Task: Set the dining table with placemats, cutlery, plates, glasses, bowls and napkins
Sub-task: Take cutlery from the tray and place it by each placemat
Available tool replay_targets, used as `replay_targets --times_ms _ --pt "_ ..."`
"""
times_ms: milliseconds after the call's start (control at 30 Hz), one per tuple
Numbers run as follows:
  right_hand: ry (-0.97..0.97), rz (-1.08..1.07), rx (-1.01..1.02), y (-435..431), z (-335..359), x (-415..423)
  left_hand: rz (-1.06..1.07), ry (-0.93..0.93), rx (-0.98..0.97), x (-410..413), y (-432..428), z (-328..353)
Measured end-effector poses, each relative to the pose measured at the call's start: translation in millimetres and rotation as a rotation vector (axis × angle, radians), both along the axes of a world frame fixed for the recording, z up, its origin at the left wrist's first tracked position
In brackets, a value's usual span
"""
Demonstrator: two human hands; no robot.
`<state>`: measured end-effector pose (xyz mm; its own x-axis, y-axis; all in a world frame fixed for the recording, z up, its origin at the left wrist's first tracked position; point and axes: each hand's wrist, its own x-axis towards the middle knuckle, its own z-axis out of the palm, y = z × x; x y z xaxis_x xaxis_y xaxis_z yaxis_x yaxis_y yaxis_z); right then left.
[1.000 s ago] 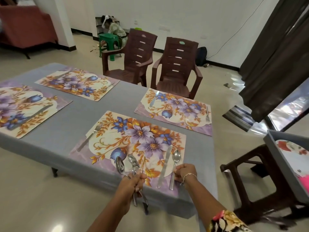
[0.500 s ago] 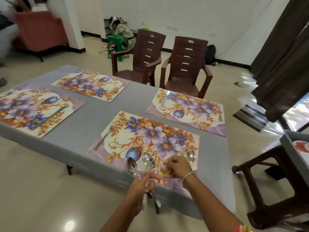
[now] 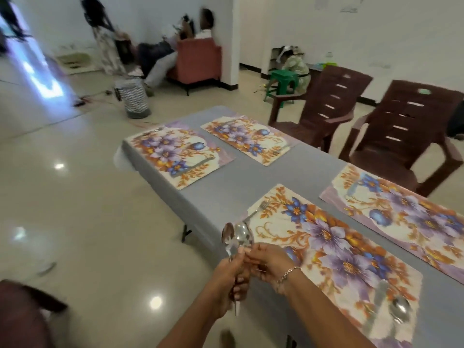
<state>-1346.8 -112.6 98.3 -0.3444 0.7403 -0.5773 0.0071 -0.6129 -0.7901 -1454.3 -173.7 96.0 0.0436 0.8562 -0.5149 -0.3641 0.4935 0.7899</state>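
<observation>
Head: blurred spoons [image 3: 237, 238] half within fingers [image 3: 256, 256]

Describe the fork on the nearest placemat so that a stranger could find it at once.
On the grey-covered table, find the nearest floral placemat. The fork lies alone near its left corner, tines pointing away. Unlike the spoons in the left hand, it has prongs and rests flat.

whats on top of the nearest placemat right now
On the nearest placemat, a fork lies at the far left corner; a knife and spoon lie side by side at its right end. The right hand hides part of the near edge; anything beneath cannot be seen.
</observation>
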Motion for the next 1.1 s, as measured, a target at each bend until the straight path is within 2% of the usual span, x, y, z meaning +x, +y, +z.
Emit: replay_targets --times_ms 67,200,300,433,633,800,967,1100 --pt "-0.028 0.067 0.044 13 1 -25 0.052 0.045 0.007 -23 10 4" --pt "-0.231 0.109 0.404 48 5 -75 0.16 0.097 -0.001 -72 40 6" --pt "-0.184 0.218 0.523 73 16 -115 0.198 0.098 -0.007 -106 69 9" --pt "-0.099 0.319 0.414 107 29 -163 0.122 0.159 -0.009 -151 104 20" --pt "-0.135 0.405 0.305 157 32 -217 -0.016 0.172 0.042 -209 143 26" --pt "-0.043 0.264 0.21 187 26 -239 0.002 0.085 0.082 -240 177 14" --pt "-0.013 -0.012 0.133 223 19 -251 0.194 -0.047 -0.094 -266 230 -3" --pt "-0.059 -0.309 0.105 248 18 -263 0.126 0.027 -0.117 -286 271 -10"
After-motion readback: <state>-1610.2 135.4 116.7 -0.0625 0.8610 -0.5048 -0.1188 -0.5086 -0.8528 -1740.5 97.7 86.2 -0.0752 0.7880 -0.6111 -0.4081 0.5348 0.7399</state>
